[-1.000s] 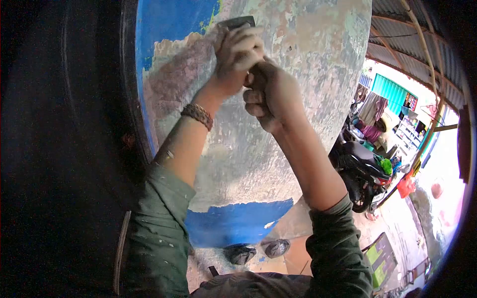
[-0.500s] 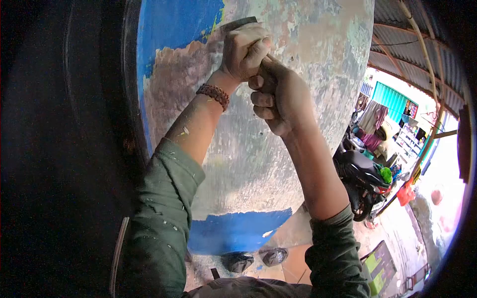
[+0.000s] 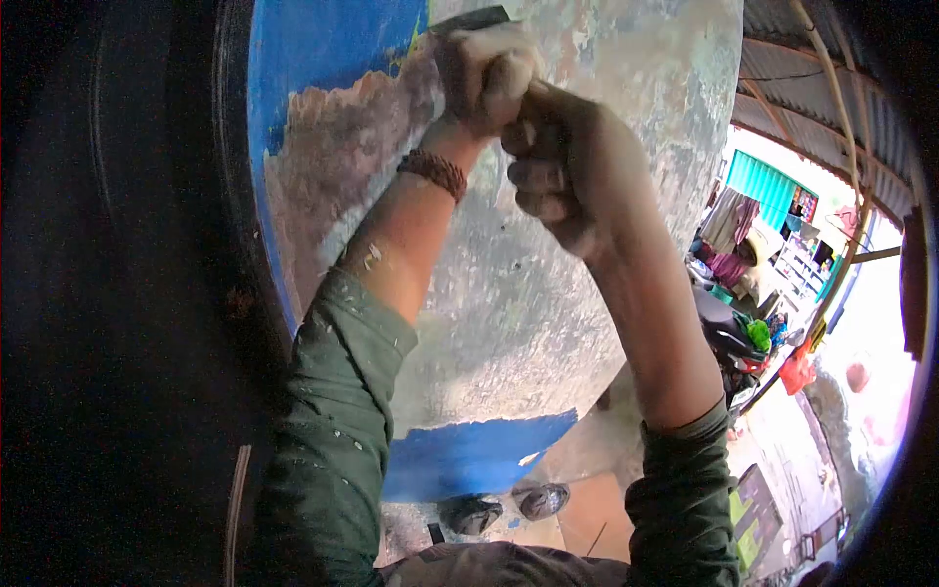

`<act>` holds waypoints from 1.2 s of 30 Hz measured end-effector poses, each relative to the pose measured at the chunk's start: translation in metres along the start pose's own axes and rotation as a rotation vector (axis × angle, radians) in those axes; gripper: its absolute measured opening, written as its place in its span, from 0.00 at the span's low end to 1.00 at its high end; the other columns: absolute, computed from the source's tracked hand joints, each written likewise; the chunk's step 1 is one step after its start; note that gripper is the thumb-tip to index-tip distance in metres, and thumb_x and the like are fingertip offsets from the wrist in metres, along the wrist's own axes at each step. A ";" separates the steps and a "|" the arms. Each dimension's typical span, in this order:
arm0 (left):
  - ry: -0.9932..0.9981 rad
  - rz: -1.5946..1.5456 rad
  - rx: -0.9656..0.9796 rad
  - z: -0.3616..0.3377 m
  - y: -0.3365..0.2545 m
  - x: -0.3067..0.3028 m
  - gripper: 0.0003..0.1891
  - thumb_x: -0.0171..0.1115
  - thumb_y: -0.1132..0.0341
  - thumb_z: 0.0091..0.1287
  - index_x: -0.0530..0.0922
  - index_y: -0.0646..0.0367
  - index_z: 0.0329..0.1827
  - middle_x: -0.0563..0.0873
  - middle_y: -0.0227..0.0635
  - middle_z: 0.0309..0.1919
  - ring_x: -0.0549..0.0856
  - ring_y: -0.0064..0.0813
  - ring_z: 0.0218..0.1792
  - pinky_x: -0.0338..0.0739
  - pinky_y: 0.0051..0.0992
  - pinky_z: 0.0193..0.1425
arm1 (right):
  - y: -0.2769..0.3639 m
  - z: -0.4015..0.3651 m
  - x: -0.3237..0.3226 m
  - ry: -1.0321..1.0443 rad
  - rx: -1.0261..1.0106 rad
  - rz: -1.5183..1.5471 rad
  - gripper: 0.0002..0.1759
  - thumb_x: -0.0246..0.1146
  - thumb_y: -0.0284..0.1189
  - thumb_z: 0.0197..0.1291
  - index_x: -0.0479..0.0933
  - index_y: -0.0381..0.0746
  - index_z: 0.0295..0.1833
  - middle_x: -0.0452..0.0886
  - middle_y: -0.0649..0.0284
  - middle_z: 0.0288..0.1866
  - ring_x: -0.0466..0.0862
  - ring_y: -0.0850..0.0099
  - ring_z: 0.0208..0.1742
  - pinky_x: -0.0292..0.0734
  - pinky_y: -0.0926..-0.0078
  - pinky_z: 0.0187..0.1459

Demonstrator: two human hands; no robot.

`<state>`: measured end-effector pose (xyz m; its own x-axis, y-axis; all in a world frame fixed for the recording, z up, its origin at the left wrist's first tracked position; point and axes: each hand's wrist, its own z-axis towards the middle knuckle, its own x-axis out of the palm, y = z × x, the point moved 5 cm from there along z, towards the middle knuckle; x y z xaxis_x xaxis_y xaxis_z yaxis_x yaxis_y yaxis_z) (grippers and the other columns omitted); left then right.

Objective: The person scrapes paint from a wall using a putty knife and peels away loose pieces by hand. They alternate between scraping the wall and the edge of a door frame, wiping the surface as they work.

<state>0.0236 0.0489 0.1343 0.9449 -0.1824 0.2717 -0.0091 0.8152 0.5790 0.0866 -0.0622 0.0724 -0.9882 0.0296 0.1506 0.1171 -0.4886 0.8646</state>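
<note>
Largely, the wall (image 3: 518, 313) was stripped, with blue paint (image 3: 337, 39) left along its upper left and bottom edges, while beside the upper patch a dark scraper (image 3: 474, 20) was clamped in the left hand (image 3: 489, 73) and right hand (image 3: 582, 161).

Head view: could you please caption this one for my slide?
Left hand and right hand grip a dark-bladed tool at a patchy, part-blue wall.

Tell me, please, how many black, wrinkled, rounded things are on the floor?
2: left one and right one, both below the lower blue paint band. More may be hidden.
</note>
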 end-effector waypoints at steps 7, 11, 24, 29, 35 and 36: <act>0.190 -0.040 -0.055 0.005 -0.010 -0.011 0.15 0.54 0.61 0.55 0.74 0.60 0.14 0.75 0.37 0.14 0.77 0.36 0.18 0.71 0.31 0.28 | -0.003 -0.009 0.008 0.006 0.049 0.023 0.10 0.48 0.33 0.70 0.69 0.43 0.36 0.65 0.73 0.24 0.57 0.86 0.15 0.47 0.87 0.12; 0.335 -0.083 -0.080 0.014 0.002 -0.014 0.21 0.49 0.55 0.66 0.70 0.60 0.17 0.80 0.34 0.20 0.81 0.32 0.25 0.74 0.27 0.34 | 0.000 0.010 0.013 0.017 0.012 0.006 0.11 0.46 0.34 0.70 0.69 0.45 0.34 0.64 0.73 0.24 0.58 0.84 0.15 0.47 0.86 0.13; 0.144 0.035 -0.043 0.023 -0.003 -0.009 0.14 0.57 0.60 0.53 0.74 0.56 0.12 0.76 0.35 0.13 0.76 0.33 0.15 0.67 0.32 0.23 | 0.018 0.011 0.018 0.011 -0.015 -0.047 0.13 0.49 0.36 0.71 0.69 0.44 0.31 0.66 0.72 0.21 0.61 0.84 0.15 0.49 0.85 0.12; 0.090 -0.114 0.002 0.000 -0.001 -0.007 0.15 0.58 0.60 0.55 0.75 0.55 0.13 0.78 0.35 0.14 0.79 0.36 0.18 0.71 0.30 0.25 | -0.004 -0.003 0.009 -0.030 0.090 -0.068 0.11 0.49 0.33 0.69 0.69 0.44 0.32 0.65 0.73 0.21 0.60 0.85 0.14 0.50 0.86 0.12; 0.138 0.249 0.063 0.024 0.043 0.004 0.13 0.63 0.62 0.52 0.72 0.56 0.14 0.75 0.36 0.15 0.78 0.32 0.19 0.70 0.27 0.25 | 0.037 0.020 0.028 0.111 -0.068 0.095 0.11 0.47 0.30 0.69 0.68 0.42 0.31 0.65 0.72 0.21 0.61 0.84 0.14 0.50 0.85 0.12; 0.072 0.309 0.137 0.022 0.027 0.002 0.16 0.65 0.60 0.47 0.69 0.55 0.10 0.69 0.40 0.12 0.74 0.38 0.14 0.64 0.31 0.19 | 0.028 0.008 0.021 0.053 -0.034 -0.018 0.11 0.47 0.30 0.69 0.69 0.42 0.31 0.66 0.72 0.21 0.61 0.85 0.14 0.50 0.85 0.12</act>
<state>0.0185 0.0582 0.1671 0.9111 0.1051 0.3987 -0.3381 0.7438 0.5766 0.0698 -0.0680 0.1034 -0.9941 -0.0073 0.1085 0.0965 -0.5181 0.8498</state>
